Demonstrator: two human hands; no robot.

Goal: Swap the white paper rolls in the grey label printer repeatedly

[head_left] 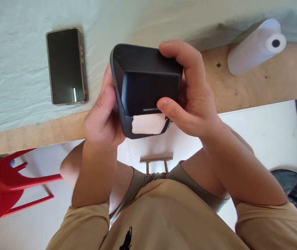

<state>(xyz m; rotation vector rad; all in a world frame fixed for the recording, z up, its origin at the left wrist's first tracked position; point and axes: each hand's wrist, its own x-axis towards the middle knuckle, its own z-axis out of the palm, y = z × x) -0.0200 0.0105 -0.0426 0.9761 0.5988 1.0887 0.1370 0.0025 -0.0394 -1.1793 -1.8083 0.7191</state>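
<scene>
A black label printer (151,90) marked NIIMBOT is held up in front of me, over the table's near edge. White paper (148,124) with a torn-looking edge shows at its lower end. My left hand (103,118) grips the printer's left side and underside, its fingers partly hidden behind the casing. On the other side, my right hand (190,86) clasps the printer, with the thumb on the front near the lettering and the index finger on the upper edge.
A phone (65,66) in a clear case lies on the pale cloth (20,114) at left. A white paper roll (253,50) rests at right on the wooden tabletop (213,93). Below are a red plastic chair (2,189) and a black round object (291,187).
</scene>
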